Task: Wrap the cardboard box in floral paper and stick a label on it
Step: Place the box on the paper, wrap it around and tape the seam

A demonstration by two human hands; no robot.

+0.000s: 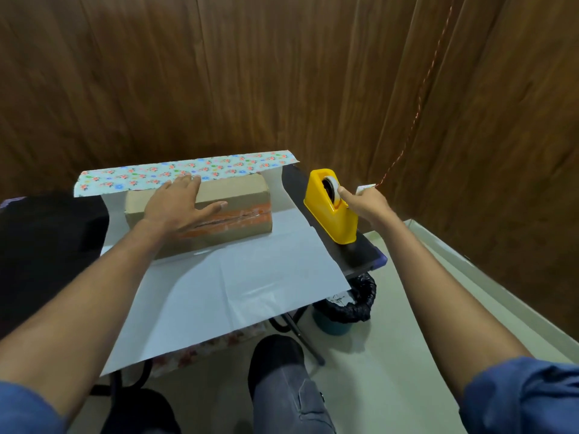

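One broad sheet of floral paper (238, 289) spread white side up over the dark table (351, 249), far edge curled up to show the print. Lying on it, lengthwise, a cardboard box (238, 195) with orange tape, pressed from above by the left hand (178, 205), flat, fingers spread. Just right, on bare tabletop, a yellow tape dispenser (329, 211), right hand (365, 203) pinching at the tape roll (332, 187).
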